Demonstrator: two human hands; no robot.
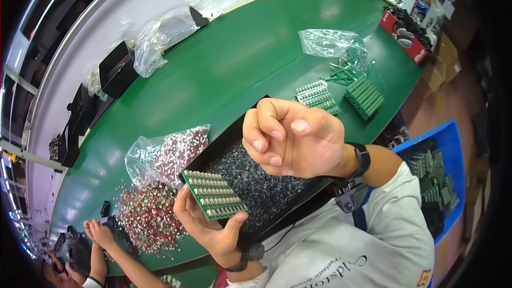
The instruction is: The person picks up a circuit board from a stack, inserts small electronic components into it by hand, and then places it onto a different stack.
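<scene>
Green circuit-board panel (214, 194), set with rows of pale metal components, lies tilted in my left hand (210, 232), gripped between thumb at 4 o'clock and fingers at 9, before the black tray (234, 129) of small dark parts. At 2 o'clock, my right hand (298, 141) curls loosely, thumb and forefinger slightly apart. At 8, heaped red-and-white components (148, 216) rest on the green tabletop (256, 53).

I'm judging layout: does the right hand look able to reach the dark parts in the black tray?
Probably yes: the right hand looks empty and many dark parts lie uncovered nearby.
</scene>
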